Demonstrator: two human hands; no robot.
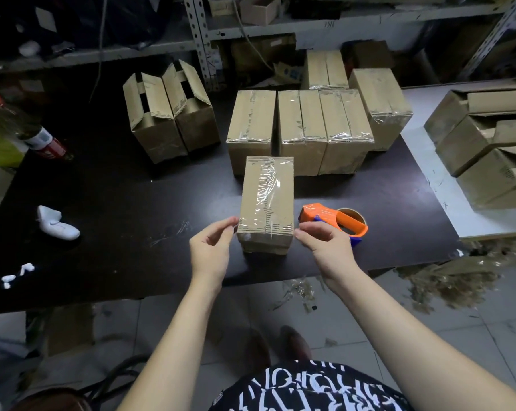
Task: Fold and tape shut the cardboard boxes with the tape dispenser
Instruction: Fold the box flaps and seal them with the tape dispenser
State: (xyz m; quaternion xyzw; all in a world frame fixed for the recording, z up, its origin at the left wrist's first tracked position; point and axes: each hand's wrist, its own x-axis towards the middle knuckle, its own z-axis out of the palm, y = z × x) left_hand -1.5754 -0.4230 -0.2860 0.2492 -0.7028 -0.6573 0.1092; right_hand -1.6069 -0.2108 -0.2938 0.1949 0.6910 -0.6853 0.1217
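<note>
While the taped box [265, 203] lies on the bench [117, 188], its long axis runs away; left hand [211, 250], right hand [322, 241]: each grip pinches a near corner.

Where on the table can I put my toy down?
Bare dark table lies between the white object and the near box, in front of the open boxes. Crowded: taped boxes behind, tape dispenser right of the near box.
</note>
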